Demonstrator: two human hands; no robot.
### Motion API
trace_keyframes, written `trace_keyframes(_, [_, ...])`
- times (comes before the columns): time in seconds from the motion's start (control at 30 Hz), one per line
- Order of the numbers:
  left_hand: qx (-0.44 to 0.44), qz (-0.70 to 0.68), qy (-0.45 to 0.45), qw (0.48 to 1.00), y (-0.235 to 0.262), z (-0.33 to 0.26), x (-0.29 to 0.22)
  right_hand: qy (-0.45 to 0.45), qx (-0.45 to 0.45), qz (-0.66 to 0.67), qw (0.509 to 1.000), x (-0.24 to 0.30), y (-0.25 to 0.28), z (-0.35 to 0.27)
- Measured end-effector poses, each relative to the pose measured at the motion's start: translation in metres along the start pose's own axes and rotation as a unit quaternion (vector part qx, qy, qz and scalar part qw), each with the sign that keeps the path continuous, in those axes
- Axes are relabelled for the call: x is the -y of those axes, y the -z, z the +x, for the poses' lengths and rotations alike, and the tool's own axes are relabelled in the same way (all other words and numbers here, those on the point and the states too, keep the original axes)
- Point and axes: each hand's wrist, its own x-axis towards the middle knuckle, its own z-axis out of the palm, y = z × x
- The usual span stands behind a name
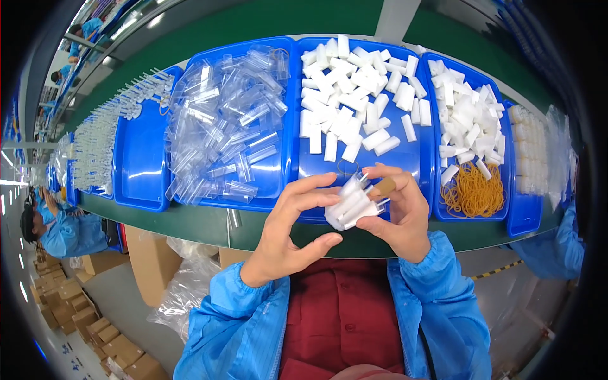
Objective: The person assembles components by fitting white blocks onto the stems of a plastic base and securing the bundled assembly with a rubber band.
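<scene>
In front of my chest, over the near edge of the middle tray, is a small bundle of white foam blocks (347, 209) with thin shiny rods poking out at its upper right. My right hand (402, 212) pinches this bundle from the right; a tan wrap covers one of its fingers. My left hand (294, 221) curves around the bundle's left side with thumb and fingers apart, its fingertips close to or touching the blocks. A thin loop (347, 168) shows just above the bundle.
Blue trays line the green bench: clear plastic tubes (221, 126), loose white blocks (345, 95), and more white blocks (465, 107) beside yellow rubber bands (475, 193). White stemmed parts (95, 152) stand at far left. Cardboard boxes (152, 259) and a co-worker (69, 231) are left.
</scene>
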Motion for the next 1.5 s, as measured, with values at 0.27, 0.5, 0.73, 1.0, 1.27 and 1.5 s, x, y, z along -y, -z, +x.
trace_keyframes(0.27, [0.068, 0.009, 0.028, 0.997, 0.003, -0.002, -0.002, 0.048, 0.065, -0.126, 0.989, 0.01, -0.003, 0.001])
trace_keyframes(0.5, [-0.157, -0.031, 0.027, 0.987, 0.023, -0.027, 0.01, 0.126, 0.092, -0.264, 0.952, 0.027, -0.017, 0.054])
trace_keyframes(0.73, [-0.264, -0.12, 0.016, 0.957, 0.056, -0.04, 0.011, 0.267, 0.193, -0.431, 0.84, -0.013, -0.089, 0.128])
trace_keyframes(1.0, [-0.265, -0.105, 0.041, 0.958, 0.061, -0.051, 0.01, 0.247, 0.245, -0.54, 0.766, -0.01, -0.104, 0.134])
trace_keyframes(1.27, [-0.176, -0.099, 0.044, 0.978, 0.047, -0.043, 0.012, -0.084, 0.032, 0.041, 0.995, 0.044, -0.073, 0.087])
trace_keyframes(1.5, [-0.128, -0.122, 0.058, 0.983, 0.026, -0.029, 0.011, -0.056, 0.029, 0.014, 0.998, 0.02, -0.057, 0.05])
